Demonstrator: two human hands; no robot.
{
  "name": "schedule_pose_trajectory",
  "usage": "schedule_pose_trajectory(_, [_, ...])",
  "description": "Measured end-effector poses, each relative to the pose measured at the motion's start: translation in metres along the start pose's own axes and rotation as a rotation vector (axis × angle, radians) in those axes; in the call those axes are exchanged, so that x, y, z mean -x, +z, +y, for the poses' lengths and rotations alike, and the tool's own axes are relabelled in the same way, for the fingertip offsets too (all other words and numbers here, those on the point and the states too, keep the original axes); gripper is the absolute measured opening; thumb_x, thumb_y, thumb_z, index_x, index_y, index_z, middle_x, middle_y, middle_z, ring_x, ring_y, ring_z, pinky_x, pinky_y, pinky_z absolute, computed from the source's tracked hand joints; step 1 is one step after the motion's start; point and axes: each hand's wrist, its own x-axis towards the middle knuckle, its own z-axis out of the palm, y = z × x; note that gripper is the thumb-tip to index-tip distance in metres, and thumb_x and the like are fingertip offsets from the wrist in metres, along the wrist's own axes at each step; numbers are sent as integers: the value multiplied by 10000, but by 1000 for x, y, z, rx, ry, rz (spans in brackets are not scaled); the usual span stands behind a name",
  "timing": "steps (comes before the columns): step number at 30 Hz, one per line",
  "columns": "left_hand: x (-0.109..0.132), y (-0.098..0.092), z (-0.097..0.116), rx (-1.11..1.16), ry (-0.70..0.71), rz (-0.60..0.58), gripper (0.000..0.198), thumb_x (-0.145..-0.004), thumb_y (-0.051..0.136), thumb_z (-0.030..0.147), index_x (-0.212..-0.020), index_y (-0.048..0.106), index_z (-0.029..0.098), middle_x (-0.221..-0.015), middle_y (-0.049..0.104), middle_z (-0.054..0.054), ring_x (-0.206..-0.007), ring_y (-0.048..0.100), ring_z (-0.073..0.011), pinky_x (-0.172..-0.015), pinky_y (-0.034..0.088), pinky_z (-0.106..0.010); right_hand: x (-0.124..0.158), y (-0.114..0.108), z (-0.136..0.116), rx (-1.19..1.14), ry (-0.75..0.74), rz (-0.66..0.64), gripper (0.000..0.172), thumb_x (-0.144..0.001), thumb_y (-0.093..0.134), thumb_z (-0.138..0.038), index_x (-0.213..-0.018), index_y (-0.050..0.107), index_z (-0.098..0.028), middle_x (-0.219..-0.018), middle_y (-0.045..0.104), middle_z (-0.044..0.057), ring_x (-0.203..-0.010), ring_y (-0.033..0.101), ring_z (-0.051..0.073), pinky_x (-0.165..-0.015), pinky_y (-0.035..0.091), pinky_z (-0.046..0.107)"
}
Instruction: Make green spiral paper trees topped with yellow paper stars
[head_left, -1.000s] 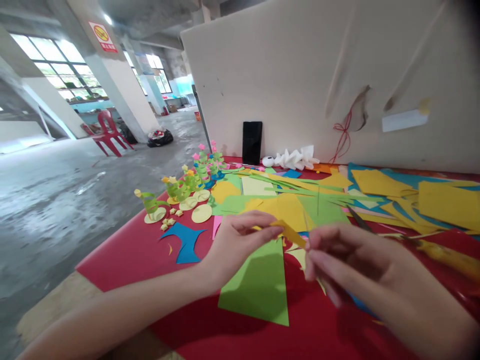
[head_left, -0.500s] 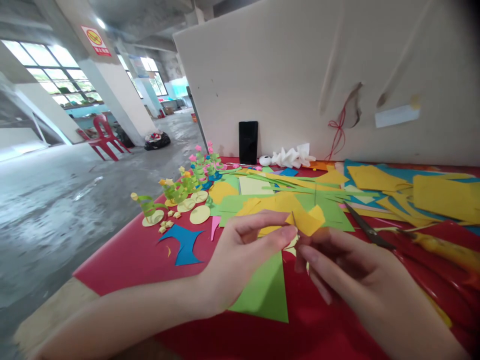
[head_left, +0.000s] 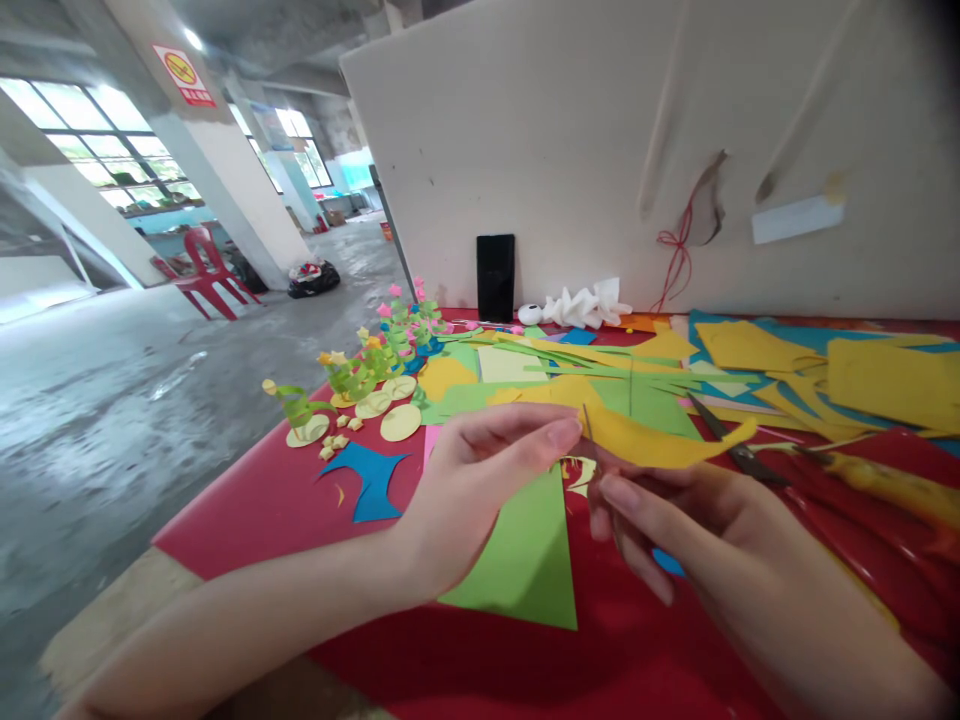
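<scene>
A yellow paper strip (head_left: 660,445) has its left end pinched between the thumb and forefinger of my left hand (head_left: 480,490). From there the strip stretches right above my right hand (head_left: 697,530), its far tip turned up. My right hand is closed on a thin stick (head_left: 588,428), whose upper end stands against the strip beside my left fingertips. Below the hands lies a green paper sheet (head_left: 532,565). Pale yellow scraps (head_left: 581,475) show between the hands, and a bit of blue paper (head_left: 667,562) peeks out under my right fingers.
Scissors (head_left: 739,450) and a yellow-handled tool (head_left: 892,490) lie at the right. Paper flower models (head_left: 367,375), pale discs (head_left: 400,422) and a blue offcut (head_left: 371,485) sit at the left. A black phone (head_left: 496,278) leans against the board (head_left: 585,150).
The yellow strip, earlier bunched and folded over near my fingertips, now extends out to the right. My right hand has shifted slightly, uncovering a bit of blue paper beneath it.
</scene>
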Motion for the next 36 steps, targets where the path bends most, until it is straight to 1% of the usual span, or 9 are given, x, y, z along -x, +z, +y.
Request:
schedule_pose_trajectory(3, [-1, -1, 0, -7, 3, 7, 37, -730, 736, 257, -757, 758, 245, -729, 748, 40, -687, 659, -90, -665, 530, -189, 0, -1, 2, 3, 24, -33, 411, -793, 548, -575, -642, 585, -194, -471, 460, -23, -462, 412, 88, -484, 384, 208])
schedule_pose_trajectory(7, [-2, -3, 0, -171, 43, 42, 39, -690, 765, 283, -715, 766, 254, -742, 731, 36, -736, 630, -90, -708, 505, -194, 2, -3, 2, -48, 21, -22, 353, -776, 578, -563, -728, 614, -216, -512, 487, -26, -467, 405, 89, -450, 371, 201])
schedule_pose_trajectory(13, [-3, -4, 1, -296, 109, -29, 58, -752, 709, 222, -726, 759, 235, -798, 677, 17, -828, 593, -112, -768, 471, -224, 0, 0, -3, -101, -43, 2, 222, -785, 622, -463, -817, 645, -245, -535, 494, -46, -446, 399, 67, -408, 357, 166])
schedule_pose_trajectory(18, [-9, -6, 6, -156, -3, 35, 60, -769, 695, 261, -747, 744, 236, -789, 696, 37, -767, 594, -88, -742, 465, -192, -7, -3, 0, -226, -36, -10, 171, -757, 679, -389, -823, 668, -232, -476, 484, -57, -456, 416, 61, -491, 397, 165])
schedule_pose_trajectory(21, [-12, -7, 10, -136, -58, 30, 74, -762, 694, 245, -720, 744, 210, -747, 701, 21, -756, 603, -95, -732, 459, -184, -18, -15, 3, -408, -69, -51, 170, -737, 688, -368, -866, 690, -257, -576, 570, -42, -465, 424, 65, -450, 350, 180])
schedule_pose_trajectory(24, [-12, -9, 11, -194, -90, -15, 80, -773, 682, 235, -723, 741, 215, -767, 702, 17, -784, 611, -105, -737, 456, -190, -29, -28, 2, -504, 9, -100, 223, -817, 575, -426, -786, 712, -253, -719, 633, -23, -523, 458, 68, -477, 350, 188])
schedule_pose_trajectory(27, [-11, -10, 9, -351, -28, -63, 106, -797, 652, 213, -716, 719, 216, -792, 682, 25, -779, 597, -101, -719, 446, -198, -31, -32, -3, -432, 85, -161, 403, -885, 424, -488, -792, 719, -228, -702, 627, -8, -621, 517, 94, -575, 391, 202])
schedule_pose_trajectory(31, [-9, -8, 10, -521, 76, -88, 108, -811, 629, 213, -730, 696, 190, -796, 652, 4, -729, 578, -112, -673, 439, -223, -23, -28, -5, -228, 83, -300, 435, -910, 381, -479, -758, 671, -192, -606, 570, -11, -596, 499, 107, -592, 384, 221])
schedule_pose_trajectory(36, [-10, -6, 12, -631, 173, -95, 101, -812, 634, 213, -731, 686, 182, -796, 648, -4, -778, 585, -117, -712, 445, -216, -17, -22, -9, -73, 1, -199, 415, -879, 459, -465, -601, 595, -188, -588, 542, -24, -566, 475, 85, -565, 379, 193])
